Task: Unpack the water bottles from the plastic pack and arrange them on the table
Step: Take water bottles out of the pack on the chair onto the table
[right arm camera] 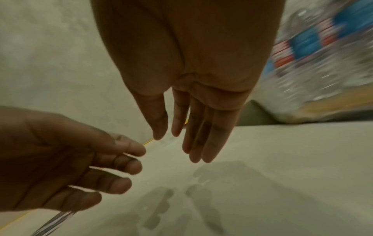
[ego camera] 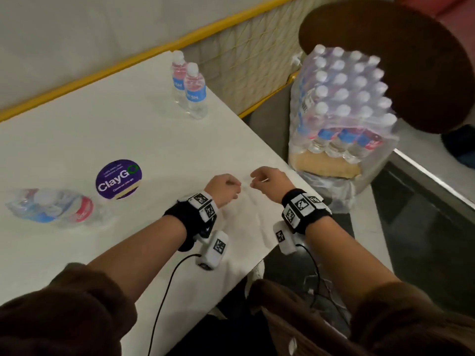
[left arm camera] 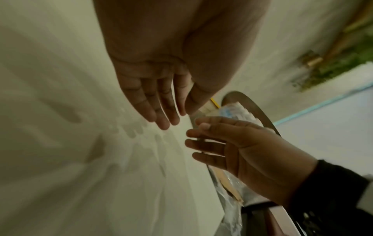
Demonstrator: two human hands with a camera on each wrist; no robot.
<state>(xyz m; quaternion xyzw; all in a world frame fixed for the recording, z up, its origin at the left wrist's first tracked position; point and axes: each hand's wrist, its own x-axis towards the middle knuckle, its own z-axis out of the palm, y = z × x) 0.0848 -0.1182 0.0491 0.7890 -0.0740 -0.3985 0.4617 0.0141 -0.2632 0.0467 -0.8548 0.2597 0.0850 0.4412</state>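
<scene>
Two water bottles (ego camera: pixel 189 87) stand upright and touching each other at the far edge of the white table (ego camera: pixel 108 129), well beyond the round purple ClayGo sticker (ego camera: pixel 118 179). Left of that sticker lies a crumpled clear wrap (ego camera: pixel 51 206) holding bottles on their sides, with blue and red labels showing through; their count cannot be read. Right of the sticker, near the table's right edge, both hands hang just above the surface, close together but apart. Left hand (ego camera: pixel 223 189): fingers loosely extended and spread, holding nothing, as the wrist views confirm. Right hand (ego camera: pixel 270 181): fingers relaxed and nearly straight, likewise holding nothing. Faint shadows of the fingers fall on the table beneath them. Further right of the sticker, off the table's edge, stands the plastic pack (ego camera: pixel 341 109), shrink-wrapped, its white caps in close rows on top and blue-labelled bottles visible through the film along its near side; a tan layer shows beneath those bottles. What the pack rests on cannot be determined. Behind the pack sits a round dark brown stool (ego camera: pixel 411 60). Both wrists carry black bands with white marker blocks.
</scene>
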